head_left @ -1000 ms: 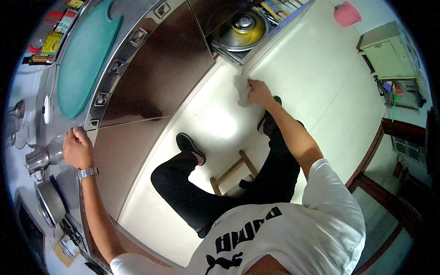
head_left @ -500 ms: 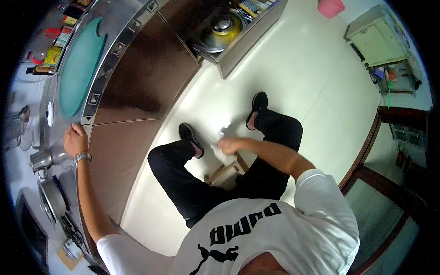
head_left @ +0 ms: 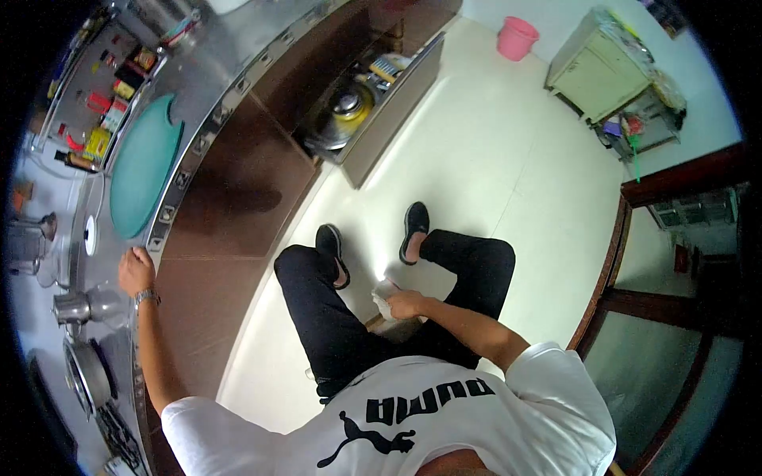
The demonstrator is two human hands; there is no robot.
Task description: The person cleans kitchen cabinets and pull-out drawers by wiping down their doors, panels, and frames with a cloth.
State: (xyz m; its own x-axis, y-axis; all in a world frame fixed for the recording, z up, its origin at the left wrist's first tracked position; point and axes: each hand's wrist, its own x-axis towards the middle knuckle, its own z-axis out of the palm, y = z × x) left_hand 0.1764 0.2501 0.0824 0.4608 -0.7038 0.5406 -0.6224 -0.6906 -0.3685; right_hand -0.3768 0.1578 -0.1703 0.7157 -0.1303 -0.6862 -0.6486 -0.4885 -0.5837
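Note:
My left hand (head_left: 136,271), with a watch (head_left: 146,296) at the wrist, rests on the steel countertop (head_left: 119,317) close to its front edge. Its fingers are curled in and nothing shows in them. A teal cutting board (head_left: 144,170) lies just beyond it. Low between my knees, my right hand (head_left: 406,305) is closed around a whitish cloth (head_left: 382,301), which hangs out past the fingers; its folds hide part of the grip. Beneath me, a small piece of a wooden stool (head_left: 373,323) shows.
An open drawer (head_left: 393,119) ahead holds a lidded pot (head_left: 347,107). Bottles and boxes (head_left: 99,143) stand behind the cutting board; pans (head_left: 89,373) lie nearer me. A pink bucket (head_left: 517,40) and green cabinet (head_left: 595,67) stand far off, a wooden door frame (head_left: 615,262) at right.
My view has shifted, showing more of the counter's far end. My right hand has drawn the cloth slightly back toward my body. The left hand stays at the counter edge.

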